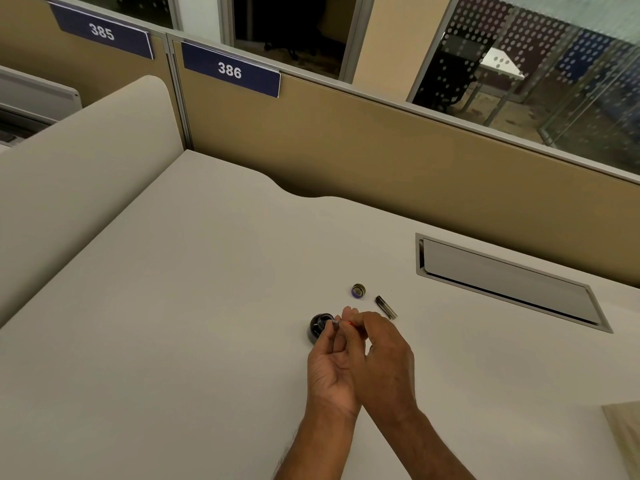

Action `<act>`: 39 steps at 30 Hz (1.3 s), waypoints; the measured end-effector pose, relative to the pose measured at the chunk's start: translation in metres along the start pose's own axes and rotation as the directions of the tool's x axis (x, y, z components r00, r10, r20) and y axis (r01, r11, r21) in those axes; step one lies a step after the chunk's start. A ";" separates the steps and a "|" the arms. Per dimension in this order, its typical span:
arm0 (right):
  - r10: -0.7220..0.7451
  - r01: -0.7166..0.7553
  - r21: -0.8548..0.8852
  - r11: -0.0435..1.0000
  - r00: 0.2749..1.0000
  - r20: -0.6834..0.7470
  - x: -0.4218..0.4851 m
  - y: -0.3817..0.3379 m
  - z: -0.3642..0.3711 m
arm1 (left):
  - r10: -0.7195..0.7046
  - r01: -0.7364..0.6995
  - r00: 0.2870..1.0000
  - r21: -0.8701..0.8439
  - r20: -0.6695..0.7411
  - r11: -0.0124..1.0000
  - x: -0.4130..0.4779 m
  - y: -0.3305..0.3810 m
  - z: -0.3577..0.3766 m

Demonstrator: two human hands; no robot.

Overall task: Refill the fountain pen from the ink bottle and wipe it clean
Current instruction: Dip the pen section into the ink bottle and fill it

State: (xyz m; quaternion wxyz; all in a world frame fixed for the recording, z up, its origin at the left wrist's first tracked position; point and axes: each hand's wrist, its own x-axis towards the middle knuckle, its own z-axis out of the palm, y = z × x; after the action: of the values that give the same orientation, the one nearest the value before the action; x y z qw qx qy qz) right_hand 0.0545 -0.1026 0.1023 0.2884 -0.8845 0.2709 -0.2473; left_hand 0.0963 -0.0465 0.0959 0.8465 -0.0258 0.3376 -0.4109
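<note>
Head view shows me the left hand [330, 365] and right hand [382, 355], each grip pinching the fountain pen [341, 323] just right of the open ink bottle [318, 329], with the lid [358, 291] and dark pen piece [386, 307] lying farther off on the counter [207, 306]; filling seems underway, wiping remains.

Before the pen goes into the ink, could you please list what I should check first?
1. Ink bottle open: ok, its cap lies apart on the desk.
2. Bottle upright: ok.
3. Pen gripped: ok, left hand and right hand both pinch it.
4. Nib over the bottle mouth: cannot tell, too small.
5. Loose pen part clear of the hands: ok, it lies beyond them.
6. Wiping cloth ready: cannot tell, only a pale corner shows.
</note>
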 end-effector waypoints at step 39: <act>-0.023 0.024 0.015 1.000 0.999 -0.023 0.000 -0.001 0.004 | -0.036 0.036 0.999 0.003 0.029 0.999 0.006 0.003 -0.007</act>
State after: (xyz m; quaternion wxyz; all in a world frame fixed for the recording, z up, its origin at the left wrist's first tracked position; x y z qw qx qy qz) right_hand 0.0577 -0.1005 0.1000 0.2890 -0.8825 0.2619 -0.2627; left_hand 0.0967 -0.0471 0.0860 0.8438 -0.0368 0.3241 -0.4262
